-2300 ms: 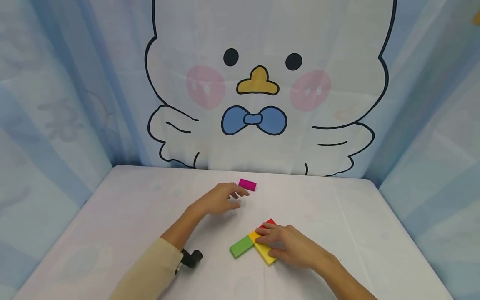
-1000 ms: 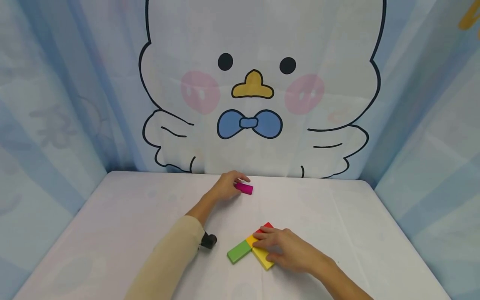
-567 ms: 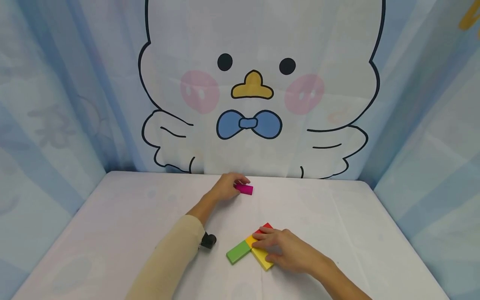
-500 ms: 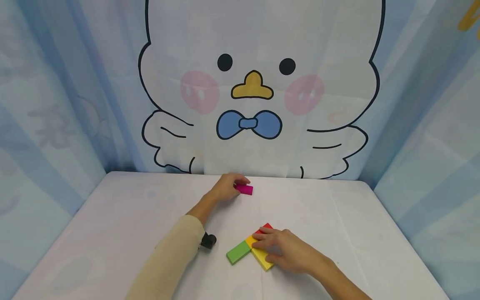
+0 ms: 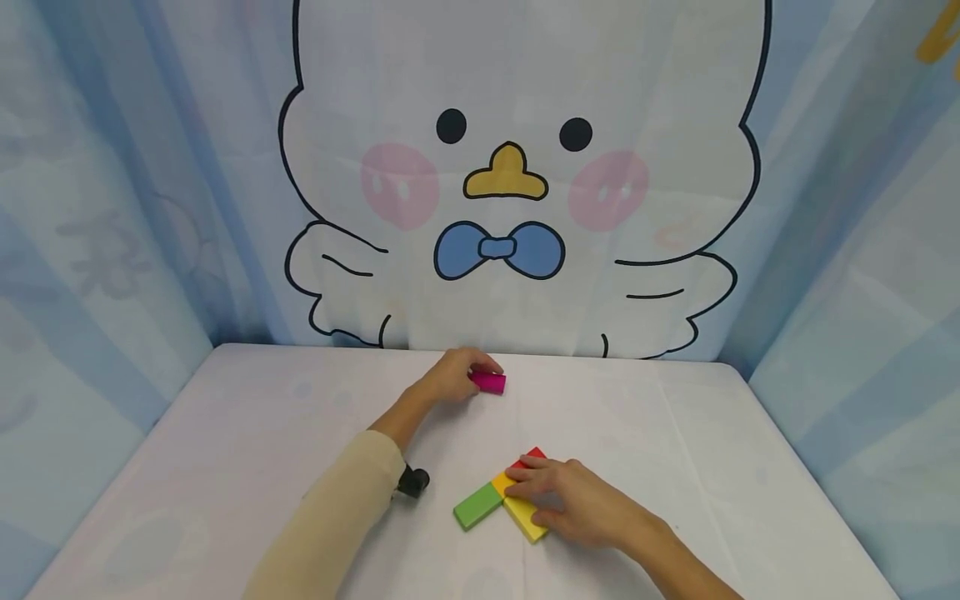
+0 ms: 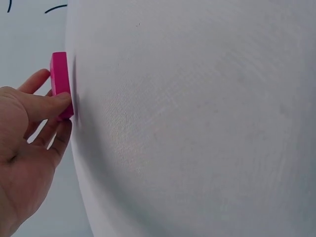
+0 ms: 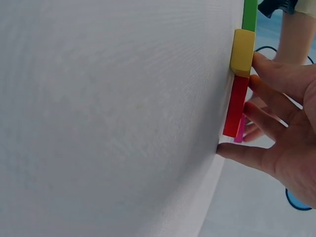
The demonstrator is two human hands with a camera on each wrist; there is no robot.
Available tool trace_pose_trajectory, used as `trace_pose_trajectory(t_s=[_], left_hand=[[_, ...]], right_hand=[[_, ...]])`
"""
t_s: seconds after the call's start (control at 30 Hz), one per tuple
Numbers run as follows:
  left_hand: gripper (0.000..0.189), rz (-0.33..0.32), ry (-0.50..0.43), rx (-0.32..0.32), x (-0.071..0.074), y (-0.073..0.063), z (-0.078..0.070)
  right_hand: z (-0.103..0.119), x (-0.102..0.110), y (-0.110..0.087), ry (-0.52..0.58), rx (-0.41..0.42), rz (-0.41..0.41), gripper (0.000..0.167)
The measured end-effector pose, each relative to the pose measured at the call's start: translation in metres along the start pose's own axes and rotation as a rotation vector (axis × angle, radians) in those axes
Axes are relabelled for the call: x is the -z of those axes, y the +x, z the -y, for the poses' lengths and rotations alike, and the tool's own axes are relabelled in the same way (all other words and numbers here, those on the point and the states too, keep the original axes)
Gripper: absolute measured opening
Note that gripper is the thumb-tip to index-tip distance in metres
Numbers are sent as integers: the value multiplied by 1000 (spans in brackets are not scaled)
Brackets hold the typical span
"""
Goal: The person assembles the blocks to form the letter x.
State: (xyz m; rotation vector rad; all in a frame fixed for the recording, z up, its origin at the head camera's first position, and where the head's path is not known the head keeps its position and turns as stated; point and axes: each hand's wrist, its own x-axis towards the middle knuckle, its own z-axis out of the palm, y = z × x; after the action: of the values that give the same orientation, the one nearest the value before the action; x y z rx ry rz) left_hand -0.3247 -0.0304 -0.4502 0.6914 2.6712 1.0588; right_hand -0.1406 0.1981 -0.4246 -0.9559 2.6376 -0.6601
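Note:
Near the back edge of the table, my left hand [image 5: 451, 377] pinches a magenta block [image 5: 489, 383] between thumb and fingers. In the left wrist view the thumb lies on the block [image 6: 60, 74], close to the white cloth. Closer to me, my right hand [image 5: 576, 500] rests its spread fingers on a group of blocks. That group has a green block [image 5: 477, 507], an orange piece [image 5: 501, 483], a red block [image 5: 536, 453] and a yellow block [image 5: 525, 518] slanting toward me. The right thumb touches the yellow block; the fingers partly cover the red and orange pieces.
A white cloth covers the table [image 5: 637, 433]. Behind it hangs a curtain [image 5: 510, 308] printed with a cartoon bird; blue-and-white curtains [image 5: 97, 250] close off both sides. A black wrist camera [image 5: 412, 482] sticks out beside the left sleeve [image 5: 330, 508].
My left hand has reached farther back and taken hold of the magenta block, which has since shifted very slightly toward me. The right hand and the block group stay almost still.

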Motion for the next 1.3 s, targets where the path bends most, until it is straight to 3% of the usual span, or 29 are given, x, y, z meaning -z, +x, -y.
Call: trace_pose_trajectory(t_s=[0.5, 0.93, 1.3], left_hand=[[48, 87, 72, -61, 7, -14, -2], [46, 222, 66, -154, 13, -28, -17], [44, 278, 58, -192, 15, -38, -24]], right_hand=[[0, -1, 0, 9, -9, 5, 47], [1, -1, -1, -10, 17, -21, 47], [2, 0, 0, 23, -13, -3, 47]])
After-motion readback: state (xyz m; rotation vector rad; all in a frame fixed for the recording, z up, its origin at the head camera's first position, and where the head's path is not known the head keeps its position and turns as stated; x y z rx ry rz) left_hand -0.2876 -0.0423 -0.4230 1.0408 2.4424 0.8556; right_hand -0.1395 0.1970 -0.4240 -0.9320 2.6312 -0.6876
